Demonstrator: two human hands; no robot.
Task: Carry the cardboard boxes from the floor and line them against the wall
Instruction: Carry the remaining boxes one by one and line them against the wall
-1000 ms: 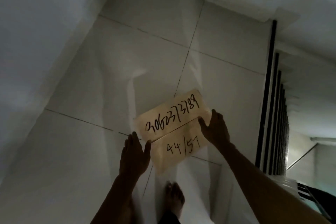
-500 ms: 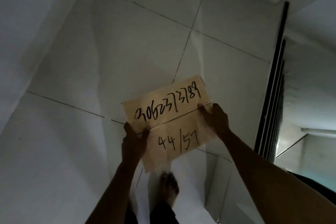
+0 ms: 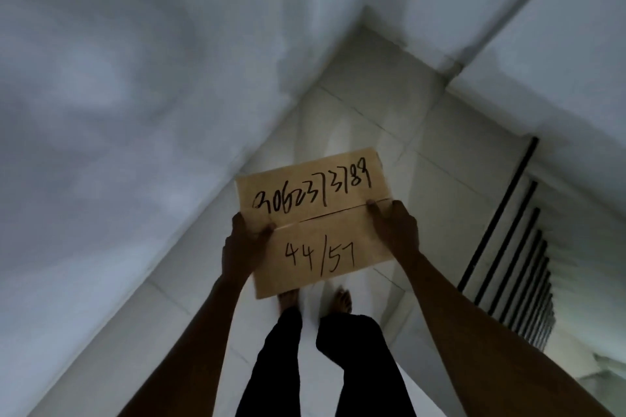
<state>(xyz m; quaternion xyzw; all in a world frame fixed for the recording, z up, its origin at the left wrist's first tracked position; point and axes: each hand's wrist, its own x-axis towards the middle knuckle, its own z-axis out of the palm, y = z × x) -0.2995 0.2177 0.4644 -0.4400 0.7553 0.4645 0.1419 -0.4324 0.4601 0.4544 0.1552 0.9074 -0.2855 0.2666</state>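
A tan cardboard box [image 3: 315, 213] with black handwritten numbers on its top flaps is held off the floor in front of me. My left hand [image 3: 242, 249] grips its left edge, thumb on top at the flap seam. My right hand [image 3: 394, 230] grips its right edge the same way. The box hangs above my bare feet, close to the white wall [image 3: 118, 145] on the left. Its underside is hidden.
The floor [image 3: 389, 132] is pale glossy tile and runs to a corner ahead. Another white wall [image 3: 542, 61] closes the far right side. A black stair railing [image 3: 508, 230] with vertical bars stands at the right. My dark trouser legs [image 3: 325, 366] fill the lower middle.
The box has been lifted from the floor and carried up toward me. The view has swung so that the left wall and the corner now show. Both hands moved from the box top to its sides.
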